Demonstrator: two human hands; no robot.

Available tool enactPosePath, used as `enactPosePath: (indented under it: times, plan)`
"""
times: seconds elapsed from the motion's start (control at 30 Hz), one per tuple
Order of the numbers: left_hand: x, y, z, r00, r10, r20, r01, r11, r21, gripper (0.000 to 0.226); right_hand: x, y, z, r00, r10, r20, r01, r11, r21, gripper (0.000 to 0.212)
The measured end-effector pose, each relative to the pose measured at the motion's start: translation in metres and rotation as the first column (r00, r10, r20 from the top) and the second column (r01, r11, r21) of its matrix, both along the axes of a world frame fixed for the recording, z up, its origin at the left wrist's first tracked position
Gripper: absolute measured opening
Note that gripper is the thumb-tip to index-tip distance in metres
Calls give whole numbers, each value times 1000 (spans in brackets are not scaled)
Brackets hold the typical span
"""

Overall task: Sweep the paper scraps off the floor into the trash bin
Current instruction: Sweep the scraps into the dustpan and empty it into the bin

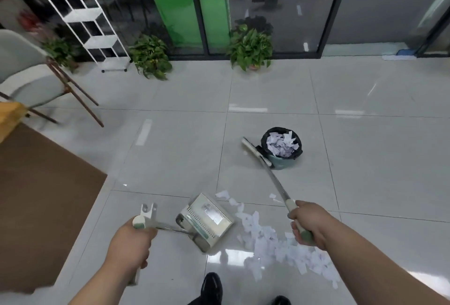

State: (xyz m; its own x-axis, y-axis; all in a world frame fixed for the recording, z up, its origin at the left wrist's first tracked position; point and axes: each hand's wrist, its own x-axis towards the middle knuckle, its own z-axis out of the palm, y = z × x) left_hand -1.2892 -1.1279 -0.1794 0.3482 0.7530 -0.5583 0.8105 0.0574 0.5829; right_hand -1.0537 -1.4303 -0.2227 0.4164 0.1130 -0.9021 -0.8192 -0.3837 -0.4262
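Black shoes (212,287) are seen lowest in view, planted on a pale tiled floor (170,146). Just beyond them a loose drift of white paper scraps (272,239) is spread over the tiles, between a dustpan and the right hand. The dustpan (207,219) is set down with its open mouth turned towards the scraps, apparently so that they can be pushed straight in. Its long handle is gripped near the top by the left hand (131,243), fingers curled round it. The right hand (309,224) is wrapped firmly round the grip of a broom (277,183), whose shaft is stretched away to a head just beside the trash bin (282,148); whether that head touches the floor cannot be told. The bin, lined in black and heaped with scraps, is stood mid-floor, apart from the pile. Much paper is judged left to gather. A brown mat (36,195) is laid at the left, its corner near the dustpan handle. Potted plants (250,49) and a white rack (82,17) are ranged along the floor's far edge.
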Motion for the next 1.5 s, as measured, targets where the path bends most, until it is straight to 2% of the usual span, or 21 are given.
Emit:
enactPosePath:
  times: [0.1,0.23,0.3,0.37,0.47,0.6,0.67,0.77,0.83,0.9,0.97,1.07,1.13,1.2,1.37,1.5]
  plan:
    - [-10,26,-3,1000,5,8,-5,1000,-7,14,8,56,-18,1000,-8,3,8,1000,-11,17]
    - [-19,59,-12,1000,-13,-3,13,1000,-5,11,18,107,-41,994,108,-14,-109,985,-132,9]
    - [-24,75,-18,1000,-13,-3,13,1000,-21,12,15,122,-50,975,222,-21,-222,959,-178,3]
    - [-30,90,-22,1000,-24,-9,23,999,-35,13,2,130,-54,930,368,-26,-364,903,-228,9]
    - [-41,109,-24,999,-16,-31,15,998,-53,13,-24,129,-53,873,486,-28,-472,831,-293,20]
    - [-55,127,-20,999,9,-40,-12,997,-72,13,-45,112,-39,712,701,-46,-660,644,-387,46]
    - [-62,129,-16,999,19,-42,-23,997,-80,16,-49,101,-30,648,759,-68,-715,575,-397,48]
    - [-74,117,-11,999,27,-43,-31,996,-89,16,-53,84,-15,566,817,-113,-785,492,-378,38]
    - [-82,101,-8,998,37,-48,-41,995,-89,16,-56,69,-9,513,846,-148,-820,431,-378,46]
    - [-91,79,-6,997,56,-50,-60,995,-80,15,-61,54,-1,393,904,-171,-858,293,-422,61]
    - [-100,54,-4,996,75,-49,-79,995,-64,14,-65,38,11,249,945,-211,-873,124,-472,67]
    - [-110,10,-1,994,98,-49,-99,995,-26,10,-62,3,33,32,960,-279,-840,-126,-528,63]
    - [-117,-20,2,993,107,-51,-107,994,-3,9,-57,-24,50,-43,953,-300,-809,-209,-550,57]
    - [-125,-49,4,993,110,-51,-109,994,16,8,-51,-49,72,-50,953,-299,-788,-221,-574,51]
    - [-140,-97,6,994,92,-62,-90,995,41,6,-41,-80,113,-19,978,-210,-746,-153,-648,34]
    - [-145,-115,11,994,81,-69,-77,996,52,5,-53,-81,99,19,989,-143,-766,-78,-638,41]
